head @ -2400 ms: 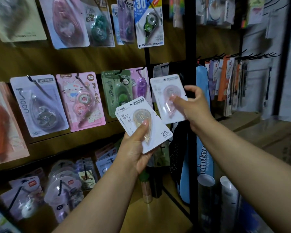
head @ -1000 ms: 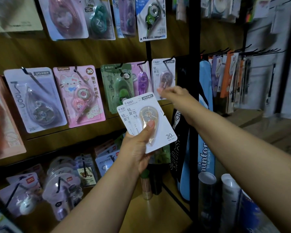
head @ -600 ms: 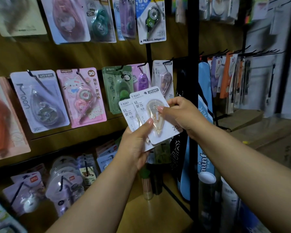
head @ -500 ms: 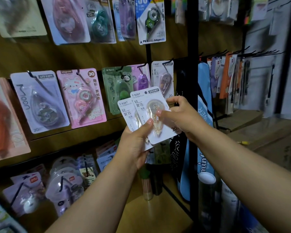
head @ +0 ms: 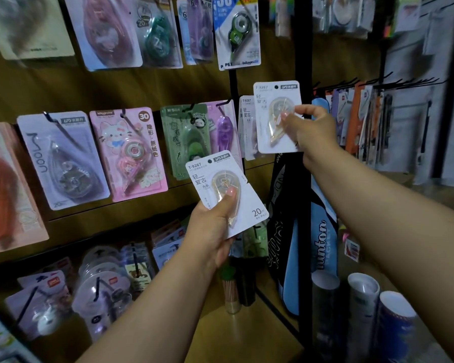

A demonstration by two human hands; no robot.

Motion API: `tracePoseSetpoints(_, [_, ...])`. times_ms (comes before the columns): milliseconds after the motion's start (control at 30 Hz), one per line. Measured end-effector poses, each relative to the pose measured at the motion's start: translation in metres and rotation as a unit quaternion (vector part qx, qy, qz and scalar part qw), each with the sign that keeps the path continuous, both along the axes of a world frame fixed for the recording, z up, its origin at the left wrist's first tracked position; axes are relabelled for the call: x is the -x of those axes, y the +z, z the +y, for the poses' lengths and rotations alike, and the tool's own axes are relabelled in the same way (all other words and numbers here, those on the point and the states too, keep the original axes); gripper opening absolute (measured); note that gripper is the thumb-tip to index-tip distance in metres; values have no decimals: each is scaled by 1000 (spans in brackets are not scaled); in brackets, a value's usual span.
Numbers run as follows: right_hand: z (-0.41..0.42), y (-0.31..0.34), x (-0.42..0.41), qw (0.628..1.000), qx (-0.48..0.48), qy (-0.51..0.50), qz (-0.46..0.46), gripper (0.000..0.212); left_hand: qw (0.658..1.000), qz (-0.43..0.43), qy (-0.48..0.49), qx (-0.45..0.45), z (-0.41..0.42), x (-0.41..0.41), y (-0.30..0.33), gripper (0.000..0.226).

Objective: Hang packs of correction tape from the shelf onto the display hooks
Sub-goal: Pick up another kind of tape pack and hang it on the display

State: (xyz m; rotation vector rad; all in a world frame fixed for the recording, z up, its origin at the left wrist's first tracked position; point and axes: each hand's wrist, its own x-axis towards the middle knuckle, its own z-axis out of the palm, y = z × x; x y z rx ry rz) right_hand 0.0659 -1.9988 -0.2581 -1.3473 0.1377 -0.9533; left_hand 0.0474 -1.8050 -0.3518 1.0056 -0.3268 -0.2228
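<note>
The right hand (head: pixel 308 127) pinches a white carded correction-tape pack (head: pixel 277 116) by its blister, leaving the punched hole clear for the hook beside an identical hung pack (head: pixel 247 119) – the left hand (head: pixel 215 226) grips a spare white pack (head: pixel 226 195) low, ready to pass up.

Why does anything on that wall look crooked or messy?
Nothing looks broken or spilled. The hanging packs tilt on their hooks, and the pack in the left hand is held slanted. The right hand holds its pack upright.
</note>
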Motion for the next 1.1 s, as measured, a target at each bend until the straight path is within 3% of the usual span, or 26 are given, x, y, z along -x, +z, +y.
tracePoseSetpoints(333, [-9, -1, -21, 999, -17, 41, 14, 49, 1000, -11, -10, -26, -2, -7, -8, 19])
tracePoseSetpoints(667, [-8, -4, -33, 999, 8, 20, 36, 46, 1000, 21, -16, 5, -2, -8, -9, 18])
tracePoseSetpoints(900, [-4, 1, -44, 984, 115, 77, 111, 35, 999, 30, -24, 22, -3, -10, -10, 23])
tracePoseSetpoints(967, [0, 5, -48, 977, 136, 72, 146, 47, 1000, 16, -10, 10, -3, -10, -11, 20])
tracePoseSetpoints(1100, [-19, -4, -72, 971, 121, 94, 185, 106, 1000, 0, 13, -6, -3, -9, -10, 21])
